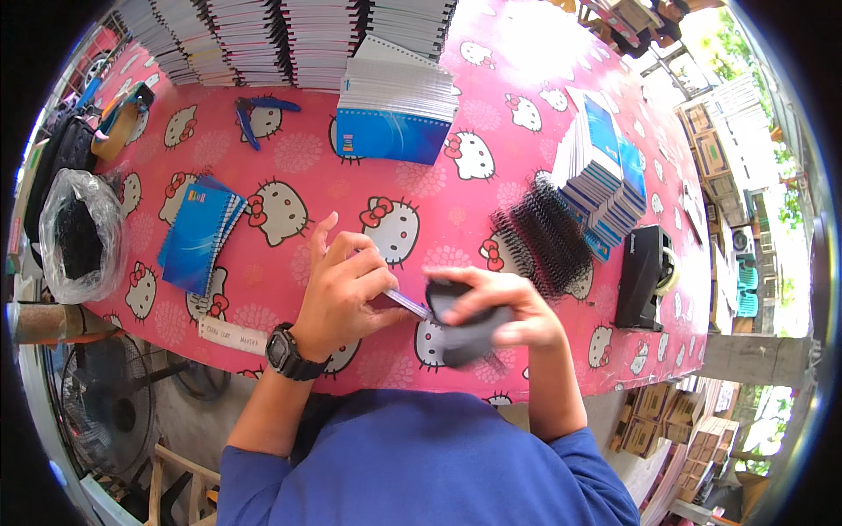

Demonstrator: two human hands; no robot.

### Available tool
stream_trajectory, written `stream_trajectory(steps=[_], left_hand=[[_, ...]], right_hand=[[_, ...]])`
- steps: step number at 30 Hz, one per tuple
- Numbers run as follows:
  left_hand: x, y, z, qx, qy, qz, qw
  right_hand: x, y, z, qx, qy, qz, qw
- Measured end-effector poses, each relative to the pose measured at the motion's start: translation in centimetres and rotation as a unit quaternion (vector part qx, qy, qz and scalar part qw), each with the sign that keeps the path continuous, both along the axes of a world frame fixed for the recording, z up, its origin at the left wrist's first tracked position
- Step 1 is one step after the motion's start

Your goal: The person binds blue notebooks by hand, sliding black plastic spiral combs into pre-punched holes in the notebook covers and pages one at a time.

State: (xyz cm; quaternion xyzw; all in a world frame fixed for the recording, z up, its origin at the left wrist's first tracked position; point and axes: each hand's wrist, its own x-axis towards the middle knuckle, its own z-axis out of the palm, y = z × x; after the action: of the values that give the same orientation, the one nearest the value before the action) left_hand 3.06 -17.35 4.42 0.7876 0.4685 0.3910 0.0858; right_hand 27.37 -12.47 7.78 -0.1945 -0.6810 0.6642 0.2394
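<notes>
Pinched thin pad (407, 303), pale and layered along its visible edge, in left grip (344, 280), jutting rightward. Clasped blurred black object (474, 342) in right grip (511, 302), by pad's outer end; could not tell whether touching.

Short pale lettering stands on the covers of the blue notebooks (195, 244) left of the person's left hand (344, 285) and on the notebook stack (390, 138) ahead of that hand. Dark characters mark a white strip (230, 336) beside the left wrist; small white print marks the black tape dispenser (638, 285) right of the right hand (513, 311).
</notes>
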Motion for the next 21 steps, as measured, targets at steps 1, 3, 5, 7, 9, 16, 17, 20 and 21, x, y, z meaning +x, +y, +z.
stream_trajectory(steps=[1,3,5,7,9,16,17,20,21], left_hand=[[0.0,0.1,0.1,-0.003,0.001,0.011,1.0],[0.0,0.1,0.2,-0.005,0.002,0.021,1.0],[0.0,0.1,0.0,-0.009,0.005,0.021,1.0],[-0.1,0.6,-0.2,0.019,0.013,0.015,1.0],[0.2,0.9,-0.6,0.05,0.021,0.004,0.999],[-0.1,0.4,-3.8,-0.2,-0.367,0.03,0.908],[-0.2,0.5,-4.1,-0.225,-0.385,0.018,0.895],[-0.3,0.8,-5.2,-0.216,-0.395,0.0,0.893],[-0.4,0.7,-5.5,-0.18,-0.388,-0.007,0.904]], right_hand=[[0.1,0.4,-0.7,0.003,-0.068,-0.062,0.996],[0.4,0.5,-1.2,0.068,-0.17,-0.178,0.967],[0.2,-0.2,-0.8,-0.007,-0.024,-0.093,0.995],[-0.5,-0.6,-0.1,-0.027,0.064,0.007,0.998],[0.2,-0.1,-1.5,0.001,-0.065,-0.084,0.994],[-0.1,0.1,-2.0,0.031,-0.152,-0.159,0.975],[0.2,0.2,-2.2,-0.001,-0.09,-0.173,0.981],[-0.6,-0.2,-1.6,-0.127,0.128,-0.012,0.984],[-0.6,-0.2,-2.0,-0.111,0.081,-0.047,0.989]])
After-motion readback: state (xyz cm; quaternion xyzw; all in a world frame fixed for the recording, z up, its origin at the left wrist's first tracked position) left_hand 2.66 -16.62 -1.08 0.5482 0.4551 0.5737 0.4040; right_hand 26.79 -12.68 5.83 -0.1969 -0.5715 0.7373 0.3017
